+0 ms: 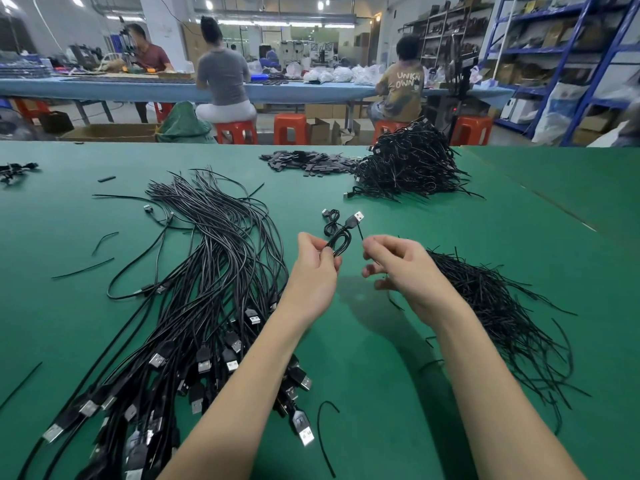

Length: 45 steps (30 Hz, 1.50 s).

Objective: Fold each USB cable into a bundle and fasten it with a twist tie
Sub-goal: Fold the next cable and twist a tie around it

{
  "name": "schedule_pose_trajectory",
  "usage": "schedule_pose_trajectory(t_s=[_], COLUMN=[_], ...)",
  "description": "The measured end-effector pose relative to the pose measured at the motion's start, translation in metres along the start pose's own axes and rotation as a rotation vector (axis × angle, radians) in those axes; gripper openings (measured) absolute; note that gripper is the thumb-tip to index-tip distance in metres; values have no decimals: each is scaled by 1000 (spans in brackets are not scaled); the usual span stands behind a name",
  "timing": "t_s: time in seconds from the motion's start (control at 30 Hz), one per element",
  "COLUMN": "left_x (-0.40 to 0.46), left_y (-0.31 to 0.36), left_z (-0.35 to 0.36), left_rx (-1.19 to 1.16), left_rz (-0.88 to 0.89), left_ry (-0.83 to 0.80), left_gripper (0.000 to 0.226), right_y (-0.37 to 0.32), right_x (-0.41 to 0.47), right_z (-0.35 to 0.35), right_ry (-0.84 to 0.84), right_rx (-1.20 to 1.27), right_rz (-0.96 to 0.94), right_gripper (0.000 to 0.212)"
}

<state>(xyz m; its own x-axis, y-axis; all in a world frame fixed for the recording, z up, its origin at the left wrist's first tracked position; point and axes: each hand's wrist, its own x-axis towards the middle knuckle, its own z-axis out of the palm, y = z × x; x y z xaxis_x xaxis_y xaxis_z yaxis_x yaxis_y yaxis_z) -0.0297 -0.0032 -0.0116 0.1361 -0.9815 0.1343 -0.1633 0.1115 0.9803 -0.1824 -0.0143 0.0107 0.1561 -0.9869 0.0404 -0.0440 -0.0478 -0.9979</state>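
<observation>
**Holding a folded cable, tie pinched beside it**

Pinching one folded USB cable (337,232) above the green table (381,341): left hand (313,271), thumb and forefinger closed on the lower bend of the bundle. Loops stand up from the fingers, USB-A plug (356,217) at the top pointing up-right, small plug (325,212) at the upper left. Bundle is in the air, not touching the table.

Right hand (398,265) just beside it, fingers curled. Thumb and forefinger pinch a thin black twist tie (360,233) that sticks up next to the cable. Can't tell if the tie touches the cable or wraps it; it looks beside, not around.

On the table:
- Left of the arms: big fan of loose cables (207,271), USB-A ends toward the near edge, cords running away toward the far side. Left forearm crosses over part of it.
- Right of the right hand: heap of twist ties (491,306), strands sticking out in all directions.
- Far right-centre: tall pile of tied bundles (408,161), well apart from the hands.
- Just left of that pile: flat spread of small dark pieces (308,160); too small to identify.
- A few stray ties (83,268) lie on the table at the left and one curved tie (323,438) between the forearms.

Behind the table: three people seated at a long blue bench (138,88), red stools (291,128), shelving (554,46) at the right.
</observation>
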Motion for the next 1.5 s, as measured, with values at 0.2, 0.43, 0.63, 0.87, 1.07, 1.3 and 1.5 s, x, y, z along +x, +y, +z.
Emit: schedule_pose_trajectory(t_s=[0.2, 0.43, 0.63, 0.87, 1.07, 1.3, 1.5], left_x=[-9, -9, -9, -9, -7, -4, -8], left_y=[9, 11, 10, 8, 7, 12, 18], left_z=[4, -1, 0, -1, -3, -8, -25], left_rx=[231, 263, 226, 295, 250, -30, -212], left_rz=[197, 214, 188, 219, 227, 68, -101], left_ry=[5, -24, 20, 106, 102, -50, -482], left_gripper=[9, 13, 24, 22, 21, 25, 24], right_y=[-11, -13, -14, -16, -10, 9, 18], right_x=[-4, -3, -3, -5, -4, -2, -1], right_z=[22, 20, 21, 14, 15, 6, -4], right_ry=[1, 23, 32, -154, -243, -189, -157], right_rx=[32, 267, 251, 273, 255, 754, 619], right_rz=[-54, 81, 103, 268, 361, 549, 439], right_gripper=[4, 36, 38, 28, 17, 36, 37])
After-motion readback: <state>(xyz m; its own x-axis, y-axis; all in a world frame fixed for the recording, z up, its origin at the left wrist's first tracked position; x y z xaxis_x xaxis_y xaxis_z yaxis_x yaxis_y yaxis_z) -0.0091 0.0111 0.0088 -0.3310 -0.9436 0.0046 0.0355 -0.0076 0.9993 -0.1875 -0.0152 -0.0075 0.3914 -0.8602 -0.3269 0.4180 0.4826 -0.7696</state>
